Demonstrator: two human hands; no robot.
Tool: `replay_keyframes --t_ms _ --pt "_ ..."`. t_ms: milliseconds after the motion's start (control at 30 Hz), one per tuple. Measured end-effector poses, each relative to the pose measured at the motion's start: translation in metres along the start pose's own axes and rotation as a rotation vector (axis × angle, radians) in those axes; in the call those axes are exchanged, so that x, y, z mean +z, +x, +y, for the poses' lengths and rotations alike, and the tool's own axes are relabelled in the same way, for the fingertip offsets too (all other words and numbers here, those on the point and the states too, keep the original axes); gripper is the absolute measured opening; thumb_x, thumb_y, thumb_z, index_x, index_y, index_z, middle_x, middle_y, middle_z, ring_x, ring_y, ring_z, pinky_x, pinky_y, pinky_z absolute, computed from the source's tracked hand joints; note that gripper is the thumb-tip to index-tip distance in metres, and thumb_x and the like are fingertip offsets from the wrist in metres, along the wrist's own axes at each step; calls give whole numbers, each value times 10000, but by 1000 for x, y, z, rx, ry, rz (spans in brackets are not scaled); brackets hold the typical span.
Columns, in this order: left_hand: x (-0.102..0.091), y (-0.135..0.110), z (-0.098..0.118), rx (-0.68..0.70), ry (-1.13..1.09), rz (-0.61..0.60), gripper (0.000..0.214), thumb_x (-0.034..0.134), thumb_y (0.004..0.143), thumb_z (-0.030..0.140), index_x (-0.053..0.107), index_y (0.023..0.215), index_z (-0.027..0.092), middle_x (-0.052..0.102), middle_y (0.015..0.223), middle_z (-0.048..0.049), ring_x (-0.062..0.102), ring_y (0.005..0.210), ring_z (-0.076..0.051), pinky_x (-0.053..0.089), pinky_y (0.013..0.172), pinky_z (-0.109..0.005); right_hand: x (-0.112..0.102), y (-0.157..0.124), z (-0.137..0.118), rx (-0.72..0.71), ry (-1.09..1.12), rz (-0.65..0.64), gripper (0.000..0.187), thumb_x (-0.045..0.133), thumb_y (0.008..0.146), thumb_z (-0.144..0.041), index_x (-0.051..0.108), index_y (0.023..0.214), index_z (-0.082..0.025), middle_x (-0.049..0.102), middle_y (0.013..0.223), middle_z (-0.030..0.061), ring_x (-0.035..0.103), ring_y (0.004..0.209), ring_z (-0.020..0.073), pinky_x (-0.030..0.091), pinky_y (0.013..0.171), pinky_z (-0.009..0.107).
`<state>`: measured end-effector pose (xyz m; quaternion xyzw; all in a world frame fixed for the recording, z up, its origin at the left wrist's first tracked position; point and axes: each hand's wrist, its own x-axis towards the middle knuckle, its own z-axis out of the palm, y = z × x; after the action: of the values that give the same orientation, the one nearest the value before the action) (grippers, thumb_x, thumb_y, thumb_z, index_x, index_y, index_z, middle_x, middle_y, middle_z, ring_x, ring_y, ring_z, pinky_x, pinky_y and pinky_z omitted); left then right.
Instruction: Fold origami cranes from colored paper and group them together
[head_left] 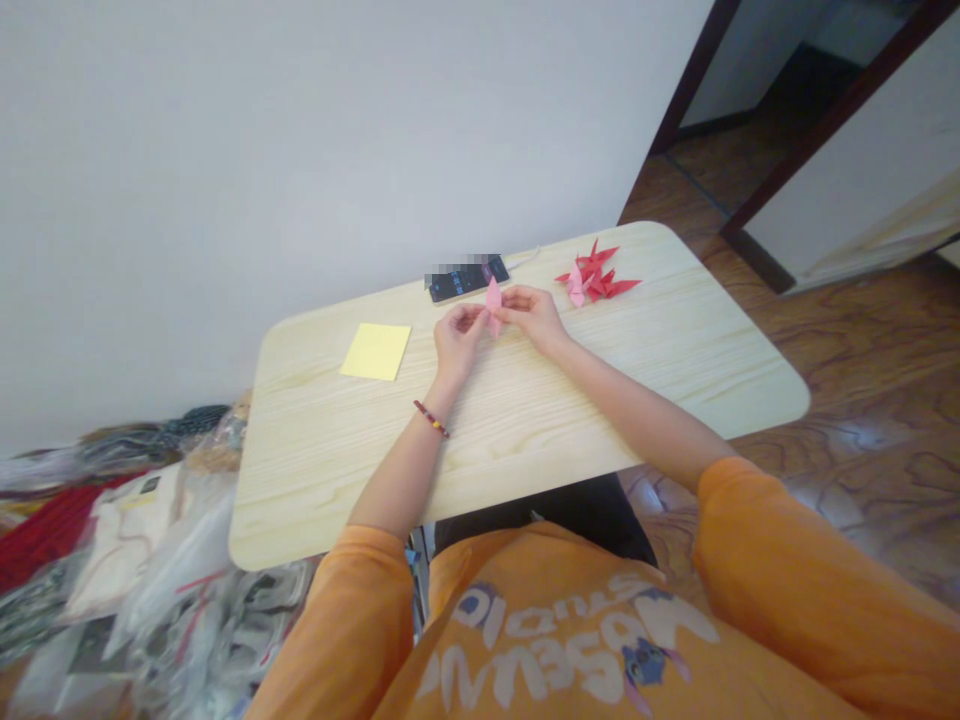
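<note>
Between my two hands, a folded pink origami paper (493,296) is held upright above the table. My left hand (457,338) pinches its left side with thumb and finger. From the right, my right hand (534,318) grips the same paper, fingertips close to those of the left. Just behind it lies a phone (469,280) with a lit dark screen. Several finished red paper cranes (602,278) sit in a cluster to the right of my right hand, with a pink paper crane (576,286) among them. A yellow square of paper (376,351) rests left of my left hand.
The light wooden table (315,460) has rounded corners and stands against a white wall (300,130). A white cable (526,258) runs from the phone. Plastic bags (180,560) and cloth items are heaped at the left. Beyond the right edge are wooden flooring and a doorway.
</note>
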<state>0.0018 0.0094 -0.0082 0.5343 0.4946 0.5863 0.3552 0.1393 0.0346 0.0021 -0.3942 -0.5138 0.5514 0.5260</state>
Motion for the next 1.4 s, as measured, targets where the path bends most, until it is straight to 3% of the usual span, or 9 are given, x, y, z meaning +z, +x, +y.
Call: replay_keyframes --t_ms 267,600,767,1033,1233,1400 --pt "-2 1 -3 -155 -125 -54 183 721 661 334 678 705 162 694 682 -20 622 591 -119 522 629 -259 -4 0 -4 117 58 -26 477 878 384 -353 621 744 -174 653 591 -34 624 571 121 546 626 277" --pt "-1 -1 -4 -247 -155 -101 230 731 676 371 652 721 160 704 683 -39 660 611 -150 552 631 -293 -10 3 -2 71 -35 -15 309 832 534 -356 633 665 -158 668 621 17 599 540 127 534 567 282" --pt "0 -2 -3 -233 -149 -105 313 795 593 343 665 812 161 716 703 -47 675 631 -171 551 635 -305 -11 6 1 55 -57 -14 292 810 571 -352 624 682 -157 631 585 6 587 533 133 521 558 290" --pt "1 -4 8 -104 -3 -37 261 769 627 341 646 774 164 689 638 -31 659 568 -155 526 572 -263 -8 1 -10 -211 -228 80 333 757 635 -341 632 907 -196 670 825 17 635 756 136 528 669 263" --pt "2 -5 7 15 84 -30 227 734 694 348 654 820 178 673 628 -21 630 546 -134 508 570 -255 -7 -4 -15 -279 -284 63 278 700 718 -351 638 945 -203 671 905 37 640 827 150 533 710 271" --pt "-1 -4 -1 58 110 -49 220 728 702 303 629 866 195 671 649 3 641 570 -118 515 589 -233 -11 0 -8 -424 -379 79 213 648 775 -363 666 908 -198 672 908 39 647 775 146 549 703 284"
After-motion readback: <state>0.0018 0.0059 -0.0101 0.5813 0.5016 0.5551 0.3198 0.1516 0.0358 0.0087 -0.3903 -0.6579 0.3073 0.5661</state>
